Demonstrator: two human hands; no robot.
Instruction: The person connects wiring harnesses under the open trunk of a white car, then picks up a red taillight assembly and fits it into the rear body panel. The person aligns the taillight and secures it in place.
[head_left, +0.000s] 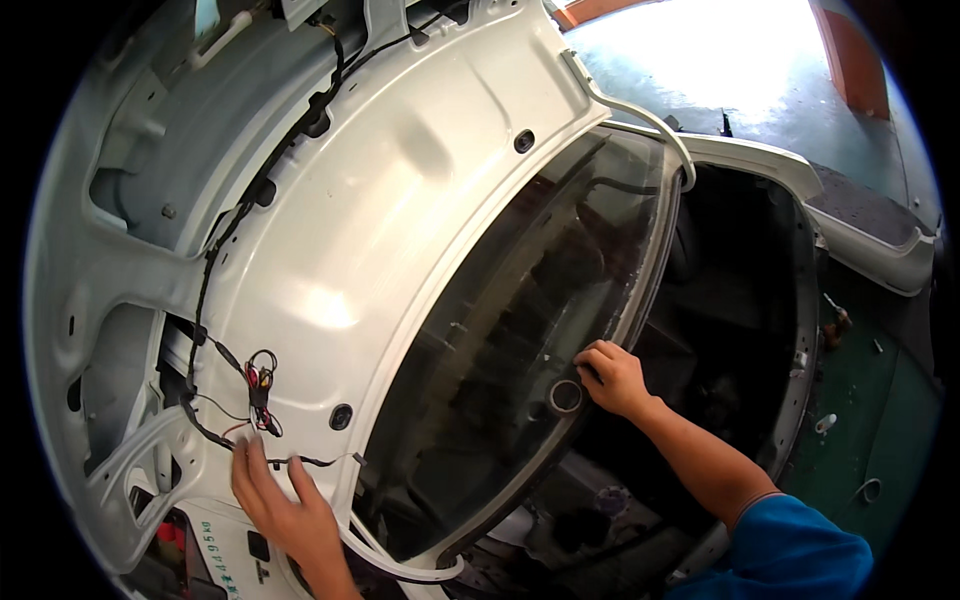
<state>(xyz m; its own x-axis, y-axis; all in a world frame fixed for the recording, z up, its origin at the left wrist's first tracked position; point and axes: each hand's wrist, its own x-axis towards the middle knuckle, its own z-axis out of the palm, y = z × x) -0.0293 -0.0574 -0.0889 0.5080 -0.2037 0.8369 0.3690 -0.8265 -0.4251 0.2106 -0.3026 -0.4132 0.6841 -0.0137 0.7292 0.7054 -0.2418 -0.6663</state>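
My left hand (285, 515) is at the lower left with its fingers apart, over a black wiring harness (207, 275) on the white car body panel. Beside its fingertips lies a looped bundle of thin red, yellow and black wires (261, 392). A short wire branch (310, 462) runs past the thumb and ends in a small grey tip. My right hand (615, 378) rests at the edge of the dark window glass (500, 360), fingers curled in. Right next to it, a ring-shaped roll (566, 397) lies on the glass. Anything inside those fingers is hidden.
The white panel (420, 190) has black round grommets (523, 141). Beyond the glass is a dark open car cavity (740, 290). A white curved bar (640, 112) rises at the upper right. Small items, including a white bottle (826, 424), lie on the green floor.
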